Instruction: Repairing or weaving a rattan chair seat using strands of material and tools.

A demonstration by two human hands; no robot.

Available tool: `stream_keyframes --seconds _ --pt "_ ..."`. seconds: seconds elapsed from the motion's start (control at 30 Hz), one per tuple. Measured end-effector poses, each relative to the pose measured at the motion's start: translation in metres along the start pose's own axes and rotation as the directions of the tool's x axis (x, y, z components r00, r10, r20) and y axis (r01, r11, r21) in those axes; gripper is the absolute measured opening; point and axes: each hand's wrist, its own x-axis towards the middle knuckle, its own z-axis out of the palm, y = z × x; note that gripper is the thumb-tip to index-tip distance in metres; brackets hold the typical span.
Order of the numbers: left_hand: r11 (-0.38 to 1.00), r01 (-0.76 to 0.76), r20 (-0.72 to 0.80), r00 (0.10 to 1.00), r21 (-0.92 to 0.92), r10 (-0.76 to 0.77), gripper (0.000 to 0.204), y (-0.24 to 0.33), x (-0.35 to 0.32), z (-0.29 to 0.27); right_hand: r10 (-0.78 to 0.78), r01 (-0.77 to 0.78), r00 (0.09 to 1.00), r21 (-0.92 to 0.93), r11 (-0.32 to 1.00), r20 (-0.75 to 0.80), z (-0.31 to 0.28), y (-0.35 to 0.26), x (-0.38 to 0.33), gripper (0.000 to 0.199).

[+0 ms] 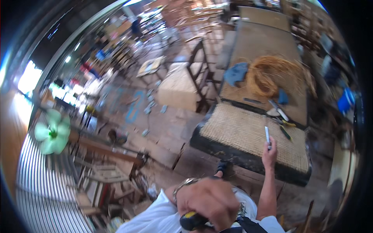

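My left hand (pixel 211 200), with a bracelet at its wrist, is close in front of me and blurred. Its fingers are curled around a black-and-yellow tool (pixel 193 220), whose kind I cannot make out. Farther out, my right hand (pixel 269 153) is closed on a slim tool with a flat pale blade (pixel 267 134), pointing away from me. This hand is over the near part of a woven cane panel (pixel 237 126) with a dark edge. Just beyond it are a tool with black-and-yellow handles (pixel 286 134) and a white-handled tool (pixel 283 112).
Beyond the panel, a long bench top (pixel 264 39) bears a coil of cane strands (pixel 264 83) and a blue cloth (pixel 236 73). A dark wooden chair frame (pixel 198 72) stands left of it. A pale green fan (pixel 52 133) and wooden frames (pixel 107 174) are at left.
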Motion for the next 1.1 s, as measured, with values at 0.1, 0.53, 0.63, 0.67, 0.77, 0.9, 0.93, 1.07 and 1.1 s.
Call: stream_keyframes --seconds 0.1,0.53,0.63,0.67,0.77,0.9,0.93,1.07,1.1 --pt "0.970 0.095 0.274 0.961 -0.225 -0.031 0.035 -0.015 -0.011 -0.024 -0.062 0.060 0.981 -0.013 0.998 -0.186 0.004 0.008 -0.008 0.028" --pt "0.954 0.294 -0.479 0.829 -0.065 -0.288 0.035 -0.072 0.024 0.051 -0.104 0.111 0.973 0.023 0.994 -0.207 -0.016 0.024 -0.002 0.026" --pt "0.984 0.133 -0.421 0.904 0.120 -0.071 0.032 -0.061 0.035 0.076 -0.082 0.087 0.981 0.022 0.996 -0.173 -0.013 0.027 -0.003 0.026" --pt "0.983 0.133 -0.434 0.899 0.127 -0.065 0.032 -0.065 0.038 0.083 -0.098 0.103 0.980 0.017 0.995 -0.175 -0.011 0.027 -0.002 0.027" --pt "0.989 -0.119 -0.208 0.973 -0.093 0.098 0.030 -0.087 0.044 0.089 -0.080 0.077 0.982 -0.024 0.997 -0.170 -0.017 0.037 -0.007 0.026" --pt "0.975 -0.113 -0.133 0.987 -0.193 0.088 0.020 -0.093 0.042 0.101 -0.037 0.042 0.991 0.030 0.999 -0.128 -0.010 0.021 -0.004 0.025" --pt "0.991 -0.034 -0.178 0.984 -0.133 0.010 0.022 -0.095 0.040 0.107 0.015 -0.011 0.996 0.044 0.999 -0.091 -0.013 0.013 -0.004 0.025" --pt "0.956 0.291 -0.234 0.932 0.028 -0.276 0.028 -0.105 0.029 0.113 0.003 0.008 0.995 0.118 0.993 -0.097 -0.015 0.021 -0.007 0.028" --pt "0.937 0.346 -0.117 0.933 0.042 -0.340 0.024 -0.118 0.021 0.105 -0.051 0.061 0.989 0.071 0.996 -0.138 -0.017 0.028 -0.007 0.027"
